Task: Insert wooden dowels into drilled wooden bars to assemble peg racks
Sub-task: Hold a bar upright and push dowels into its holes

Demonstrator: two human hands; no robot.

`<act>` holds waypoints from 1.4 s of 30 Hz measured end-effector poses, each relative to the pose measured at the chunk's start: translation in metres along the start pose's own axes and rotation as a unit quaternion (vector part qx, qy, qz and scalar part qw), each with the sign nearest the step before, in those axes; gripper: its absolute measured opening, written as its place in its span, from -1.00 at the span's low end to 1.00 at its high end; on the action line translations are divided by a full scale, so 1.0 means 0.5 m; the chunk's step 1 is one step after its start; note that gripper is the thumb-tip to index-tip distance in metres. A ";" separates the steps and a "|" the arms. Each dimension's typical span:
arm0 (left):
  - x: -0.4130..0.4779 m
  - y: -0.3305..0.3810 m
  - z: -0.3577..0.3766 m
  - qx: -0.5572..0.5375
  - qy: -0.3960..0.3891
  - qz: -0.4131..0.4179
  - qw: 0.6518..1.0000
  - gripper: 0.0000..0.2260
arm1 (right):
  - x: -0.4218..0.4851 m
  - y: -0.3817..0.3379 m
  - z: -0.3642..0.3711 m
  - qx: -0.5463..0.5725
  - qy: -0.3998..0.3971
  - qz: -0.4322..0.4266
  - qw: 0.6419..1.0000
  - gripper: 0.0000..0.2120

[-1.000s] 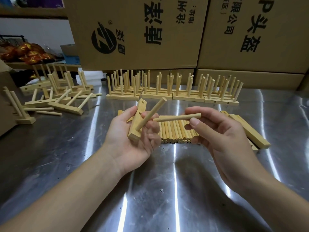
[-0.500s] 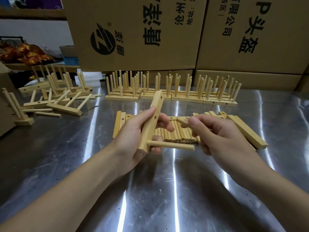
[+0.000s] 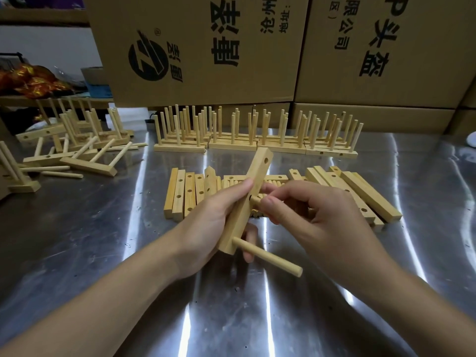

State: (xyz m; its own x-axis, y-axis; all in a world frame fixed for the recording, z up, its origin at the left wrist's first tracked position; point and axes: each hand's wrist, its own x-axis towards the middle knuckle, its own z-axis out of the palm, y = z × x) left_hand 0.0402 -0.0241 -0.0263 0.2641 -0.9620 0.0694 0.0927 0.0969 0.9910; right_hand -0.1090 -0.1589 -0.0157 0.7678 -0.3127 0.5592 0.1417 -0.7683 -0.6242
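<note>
My left hand [image 3: 211, 225] grips a drilled wooden bar [image 3: 251, 186], held upright and leaning away from me above the steel table [image 3: 103, 253]. One dowel [image 3: 268, 257] sticks out of the bar's lowest hole toward the right. My right hand [image 3: 316, 222] pinches a second dowel [image 3: 256, 201], whose tip sits at the bar's middle hole; most of this dowel is hidden inside the hand. The bar's top hole is empty. Behind the hands lie loose drilled bars [image 3: 185, 194] and a row of loose dowels [image 3: 275, 179].
Finished peg racks [image 3: 257, 140] stand in a row at the back of the table. More racks and stray dowels [image 3: 77, 148] lie tumbled at the left. Further loose bars [image 3: 360, 194] rest at the right. Large cardboard boxes [image 3: 206, 52] wall off the rear.
The left hand tipped the bar upright with the first dowel pointing right. The right hand brought its dowel from beside the bar up to the middle hole.
</note>
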 end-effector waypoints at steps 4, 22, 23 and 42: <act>0.003 -0.005 0.021 0.032 0.042 0.010 0.999 -0.54 | -0.004 -0.011 0.006 -0.081 -0.005 -0.040 0.996 -0.81; -0.012 -0.006 0.065 0.177 0.105 0.108 0.973 -0.54 | 0.001 -0.031 -0.005 0.290 -0.061 0.164 0.941 -0.69; -0.011 -0.005 0.070 0.173 0.119 0.114 0.971 -0.56 | 0.002 -0.034 -0.008 0.293 -0.068 0.170 0.938 -0.70; -0.007 -0.014 0.070 0.178 0.220 0.163 0.945 -0.62 | 0.004 -0.019 -0.014 0.167 -0.069 0.173 0.968 -0.50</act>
State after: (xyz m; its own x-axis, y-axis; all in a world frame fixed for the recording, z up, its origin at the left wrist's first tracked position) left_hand 0.0050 -0.0301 -0.0296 0.6038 -0.6893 0.4002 -0.3705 0.2018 0.9066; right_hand -0.1133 -0.1563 -0.0049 0.8781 -0.4242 0.2213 0.0378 -0.3994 -0.9160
